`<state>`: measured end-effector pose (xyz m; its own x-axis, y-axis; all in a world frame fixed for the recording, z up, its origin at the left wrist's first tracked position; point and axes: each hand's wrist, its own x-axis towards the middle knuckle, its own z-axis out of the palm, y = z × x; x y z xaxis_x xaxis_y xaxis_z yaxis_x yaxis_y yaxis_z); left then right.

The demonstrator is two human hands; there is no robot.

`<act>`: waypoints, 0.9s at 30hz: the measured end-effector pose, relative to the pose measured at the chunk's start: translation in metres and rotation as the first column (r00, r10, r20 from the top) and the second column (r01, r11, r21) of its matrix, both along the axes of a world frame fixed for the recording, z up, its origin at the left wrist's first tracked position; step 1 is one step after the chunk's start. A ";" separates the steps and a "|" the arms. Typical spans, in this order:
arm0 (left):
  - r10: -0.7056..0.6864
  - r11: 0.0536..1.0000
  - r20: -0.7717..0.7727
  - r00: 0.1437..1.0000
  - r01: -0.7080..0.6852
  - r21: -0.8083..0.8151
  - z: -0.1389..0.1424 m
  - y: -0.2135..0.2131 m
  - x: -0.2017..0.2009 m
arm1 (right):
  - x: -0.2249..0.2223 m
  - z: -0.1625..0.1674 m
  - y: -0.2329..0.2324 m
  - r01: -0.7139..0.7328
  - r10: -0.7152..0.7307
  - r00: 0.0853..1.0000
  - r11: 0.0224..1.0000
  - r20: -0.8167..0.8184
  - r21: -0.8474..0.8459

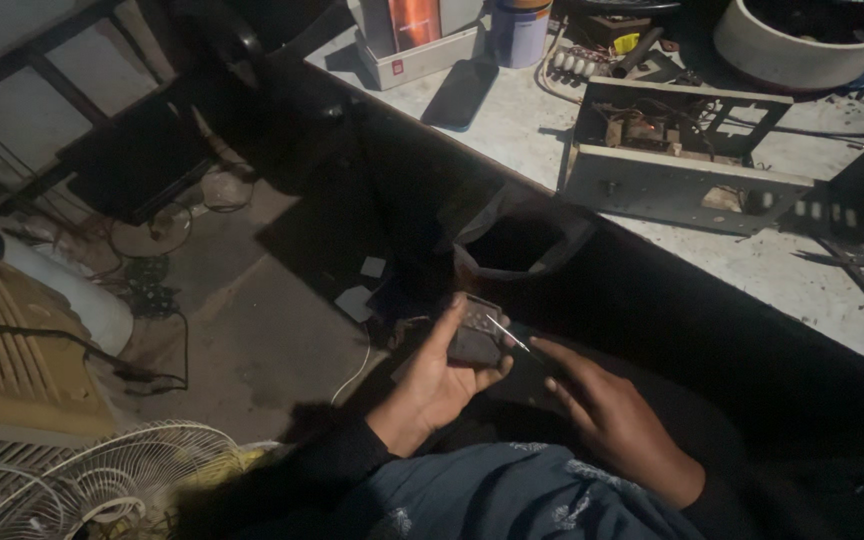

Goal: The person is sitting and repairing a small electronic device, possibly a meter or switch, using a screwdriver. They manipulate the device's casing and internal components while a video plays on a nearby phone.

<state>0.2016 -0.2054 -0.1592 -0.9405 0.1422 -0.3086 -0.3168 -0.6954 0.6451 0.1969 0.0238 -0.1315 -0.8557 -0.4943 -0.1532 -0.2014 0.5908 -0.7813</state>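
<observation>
My left hand (434, 385) holds a small dark rectangular device (476, 331) with rows of pale buttons on its face, thumb along its left edge and fingers wrapped under it. My right hand (607, 415) holds a thin metal tool (508, 334) whose tip rests on the device's face. Both hands are low over my lap, below the edge of the workbench (512, 120).
On the bench lie an open grey metal chassis (677, 150), a black phone (460, 92), a white box (417, 55), a purple can (520, 32), a round white tub (802, 45). A dark bin (514, 243) stands below. A fan guard (112, 480) and cables lie on the floor.
</observation>
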 end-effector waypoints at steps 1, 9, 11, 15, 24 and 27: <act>0.000 1.000 0.007 1.000 0.000 0.003 0.001 -0.001 0.000 | 0.000 0.000 0.000 0.006 -0.006 1.000 1.000 0.005 0.006; 0.009 0.999 -0.010 1.000 -0.010 -0.044 0.005 -0.001 0.001 | 0.000 -0.003 -0.001 -0.026 0.027 0.999 0.999 -0.040 0.029; -0.002 1.000 -0.020 1.000 0.001 -0.023 0.004 -0.002 0.001 | 0.000 -0.003 -0.001 -0.026 0.027 0.999 0.999 -0.040 0.032; 0.007 1.000 0.006 1.000 -0.007 -0.002 0.002 -0.002 -0.001 | 0.000 -0.003 0.000 -0.012 0.014 1.000 0.997 -0.019 0.073; 0.018 1.000 -0.011 1.000 -0.018 0.006 0.001 -0.005 -0.001 | -0.001 -0.007 0.002 -0.022 0.025 0.998 0.999 -0.065 0.040; 0.006 1.000 0.013 1.000 -0.006 -0.008 -0.002 -0.003 -0.001 | -0.001 -0.008 0.002 -0.009 0.013 0.993 0.999 -0.115 0.040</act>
